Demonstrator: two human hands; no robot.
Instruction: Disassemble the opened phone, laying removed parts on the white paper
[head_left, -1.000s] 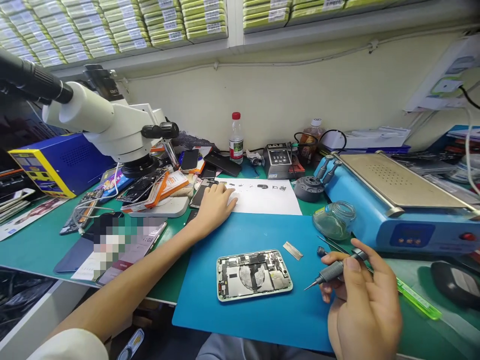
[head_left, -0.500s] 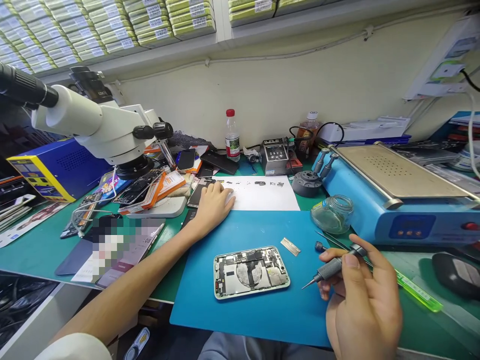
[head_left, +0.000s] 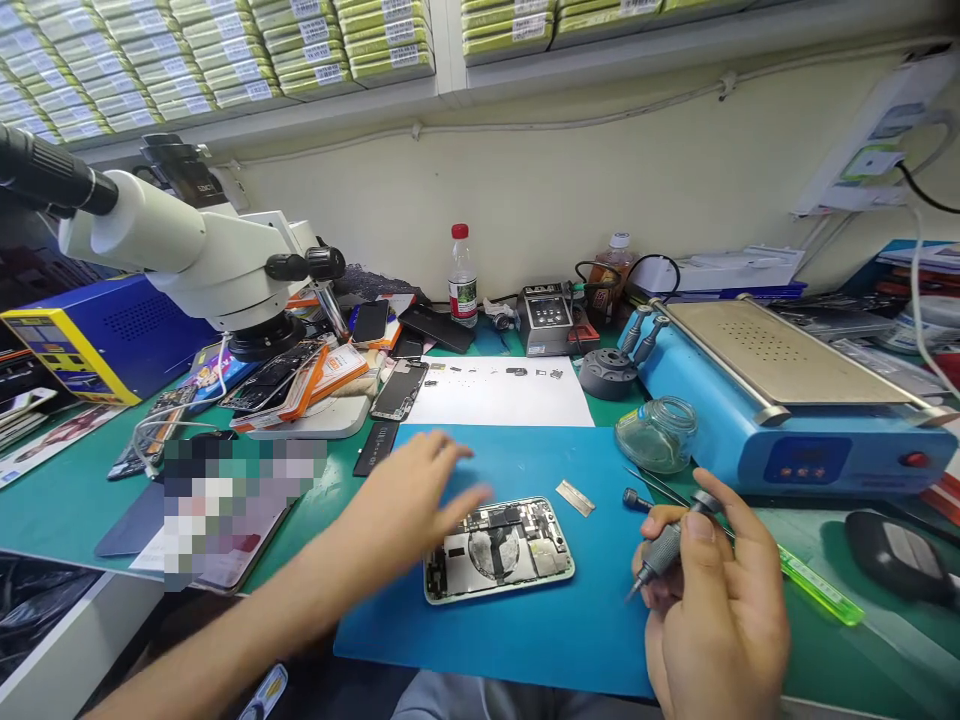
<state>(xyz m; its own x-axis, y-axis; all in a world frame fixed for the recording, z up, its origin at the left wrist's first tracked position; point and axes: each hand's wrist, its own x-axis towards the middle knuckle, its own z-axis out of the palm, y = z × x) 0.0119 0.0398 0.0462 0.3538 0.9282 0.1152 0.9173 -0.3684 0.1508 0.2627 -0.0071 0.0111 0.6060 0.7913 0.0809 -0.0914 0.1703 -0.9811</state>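
Note:
An opened phone (head_left: 498, 552) lies on the blue mat (head_left: 570, 640), its inner parts and a round coil facing up. My left hand (head_left: 420, 490), slightly blurred, hovers by the phone's upper left corner with thumb and fingers apart and nothing visible in them. On the right, my right hand (head_left: 712, 600) grips a grey precision screwdriver (head_left: 661, 553), its tip slanting down to the left over the mat. A thin metal plate (head_left: 575, 497) rests on the mat between phone and screwdriver. Beyond the mat, small parts (head_left: 516, 371) lie in a row on white paper (head_left: 495, 405).
A microscope (head_left: 225, 250) stands at left over stacked phone parts. At right are a glass jar (head_left: 657, 436), a round screwdriver stand (head_left: 607, 373), a blue heating plate machine (head_left: 810, 440) and a green-handled tool (head_left: 821, 588). A phone screen (head_left: 400, 390) and battery (head_left: 375, 448) lie left of the paper.
My left hand has moved back from the left end of the paper toward the phone, its fingers now apart. The screwdriver in my right hand is tilted more steeply downward.

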